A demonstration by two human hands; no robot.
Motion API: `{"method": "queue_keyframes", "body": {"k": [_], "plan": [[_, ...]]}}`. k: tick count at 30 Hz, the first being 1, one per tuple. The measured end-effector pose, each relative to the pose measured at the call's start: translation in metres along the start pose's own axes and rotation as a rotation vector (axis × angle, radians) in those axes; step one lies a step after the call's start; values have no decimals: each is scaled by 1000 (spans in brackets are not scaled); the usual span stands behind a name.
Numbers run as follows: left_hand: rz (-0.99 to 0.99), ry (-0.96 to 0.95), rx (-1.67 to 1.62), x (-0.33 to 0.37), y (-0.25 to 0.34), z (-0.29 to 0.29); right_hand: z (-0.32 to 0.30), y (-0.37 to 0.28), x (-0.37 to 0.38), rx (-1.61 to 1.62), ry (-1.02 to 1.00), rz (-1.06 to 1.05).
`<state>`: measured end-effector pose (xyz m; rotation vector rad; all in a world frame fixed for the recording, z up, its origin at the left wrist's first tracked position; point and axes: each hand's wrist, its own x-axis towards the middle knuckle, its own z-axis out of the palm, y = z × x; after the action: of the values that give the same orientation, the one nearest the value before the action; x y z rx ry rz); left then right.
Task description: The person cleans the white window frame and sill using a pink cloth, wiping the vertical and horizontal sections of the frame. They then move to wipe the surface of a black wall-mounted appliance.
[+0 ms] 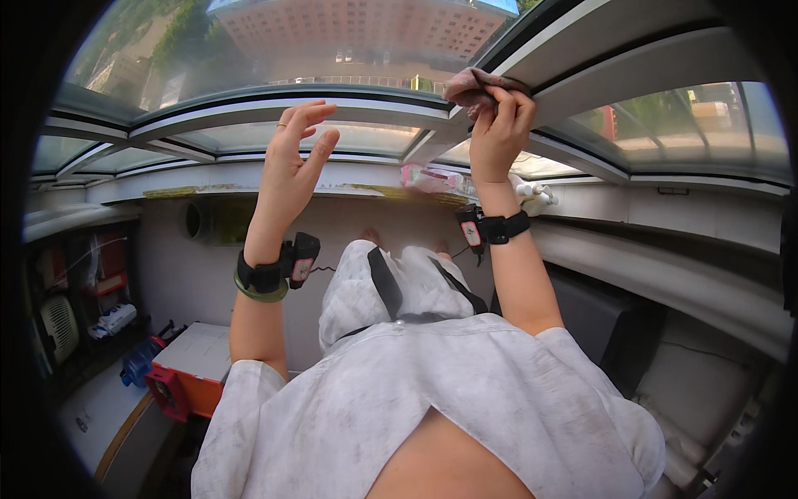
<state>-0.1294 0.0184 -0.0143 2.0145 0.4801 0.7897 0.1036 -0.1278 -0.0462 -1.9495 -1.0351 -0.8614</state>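
Note:
My right hand (501, 133) is closed on a crumpled brownish-pink cloth (475, 86). It holds the cloth against the pale window frame (453, 133), near the corner where several bars meet. My left hand (298, 150) is raised in front of the window's horizontal bar, its fingers apart and slightly bent, with nothing in it. Whether its fingertips touch the bar I cannot tell. Beyond both hands is the large window pane (332, 50), with a building showing through it.
Below the window runs a sill (316, 179), with a pink-and-white package (432, 178) and white bottles (536, 193) on it. At the lower left stand an orange box with a pale top (195, 358), a blue container (140, 362) and a dark shelf (79, 291). A dark cabinet (582, 324) is to the right.

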Motion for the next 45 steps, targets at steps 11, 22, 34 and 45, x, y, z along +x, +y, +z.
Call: {"method": "queue_keyframes", "body": {"k": [11,22,34,45], "plan": [[-102,-53,104,-28,-6,1,58,42,-116,-87,-384,121],[-269,-28,164,-53,-8,10,87,3,-128,568,-121,1055],[-383,100,179,-25,-131,-68,169,-106,-110,1373,24,1621],[-362,-27,121,-20,-217,-186,141,-62,-90,910,282,1521]]}}
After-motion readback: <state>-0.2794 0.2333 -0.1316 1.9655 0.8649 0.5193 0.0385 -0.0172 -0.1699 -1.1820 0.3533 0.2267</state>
